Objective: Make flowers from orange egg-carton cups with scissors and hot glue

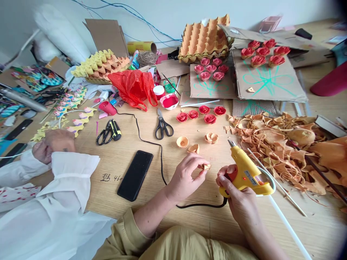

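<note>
Between the thumb and fingers of my left hand (pixel 187 177) is a small tan egg-carton piece (pixel 206 167), pinched over the table. My right hand (pixel 241 198) wraps round the handle of a yellow hot glue gun (pixel 244 168). The gun's nozzle points up and away, apart from the piece, and a long white glue stick (pixel 288 225) trails from its back. Just beyond my left hand lie a tan carton cup (pixel 182 142), a cut petal piece (pixel 194 148) and an unpainted carton flower (pixel 211 138).
Several red-painted flowers (pixel 210 118) sit further back, some on cardboard (pixel 268 81). Carton scraps (pixel 271 151) heap at right. Black scissors (pixel 163 128), a phone (pixel 135 175) and the gun's black cord (pixel 162 159) lie left. A co-worker's white sleeve (pixel 70 173) is at far left.
</note>
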`<state>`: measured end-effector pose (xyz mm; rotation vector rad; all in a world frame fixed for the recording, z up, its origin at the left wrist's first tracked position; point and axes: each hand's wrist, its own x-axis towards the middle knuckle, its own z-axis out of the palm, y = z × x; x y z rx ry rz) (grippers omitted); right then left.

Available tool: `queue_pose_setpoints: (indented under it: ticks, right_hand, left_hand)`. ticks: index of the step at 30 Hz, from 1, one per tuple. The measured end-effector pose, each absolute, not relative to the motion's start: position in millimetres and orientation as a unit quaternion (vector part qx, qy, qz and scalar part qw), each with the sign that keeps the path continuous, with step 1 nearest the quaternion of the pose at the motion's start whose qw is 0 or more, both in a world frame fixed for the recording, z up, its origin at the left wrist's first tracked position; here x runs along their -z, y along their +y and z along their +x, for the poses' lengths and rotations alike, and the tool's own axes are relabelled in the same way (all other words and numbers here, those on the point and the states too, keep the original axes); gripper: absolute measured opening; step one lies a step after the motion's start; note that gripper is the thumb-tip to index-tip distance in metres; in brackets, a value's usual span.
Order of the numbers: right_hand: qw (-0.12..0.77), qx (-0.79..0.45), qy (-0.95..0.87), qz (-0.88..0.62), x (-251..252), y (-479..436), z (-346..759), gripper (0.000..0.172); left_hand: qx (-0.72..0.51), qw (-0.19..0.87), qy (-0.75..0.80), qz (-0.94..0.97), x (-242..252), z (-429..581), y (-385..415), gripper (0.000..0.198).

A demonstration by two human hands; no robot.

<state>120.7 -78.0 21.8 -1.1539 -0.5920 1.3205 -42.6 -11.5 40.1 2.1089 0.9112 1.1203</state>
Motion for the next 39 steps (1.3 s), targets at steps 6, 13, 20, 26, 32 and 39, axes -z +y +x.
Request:
queue_pose_setpoints:
  ticks: [6, 13, 20, 26, 32, 39]
  right_hand:
    - [0.590, -0.573, -0.262, -0.506, -18.5, -79.5, 120.9, 0.026]
    - [0.580, -0.576, -0.279, -0.503, -20.7, -79.0, 120.9, 0.024]
    - [0.575, -0.572, -0.299, -0.503, -21.8, -80.0, 121.4, 0.020]
    - [0.588, -0.554, -0.329, -0.490, -21.4, -79.7, 122.4, 0.026]
    - [0.579, -0.568, -0.329, -0.485, -17.4, -80.3, 124.2, 0.030]
    - [0.551, -0.581, -0.370, -0.470, -12.0, -83.2, 126.6, 0.029]
  left_hand:
    - [-0.336, 0.244, 0.374, 0.829, -30.9, -44.4, -10.9, 0.024]
    - [-0.252, 0.180, 0.393, 0.866, -26.5, -44.2, -11.0, 0.018]
    - [-0.252, 0.188, 0.379, 0.870, -30.7, -44.4, -10.1, 0.039]
    - [-0.376, 0.267, 0.326, 0.825, -45.5, -46.1, -15.8, 0.031]
    - [-0.388, 0.448, 0.274, 0.757, -53.8, -44.6, -18.2, 0.015]
    - [-0.405, 0.499, 0.233, 0.730, -57.6, -41.9, -19.5, 0.020]
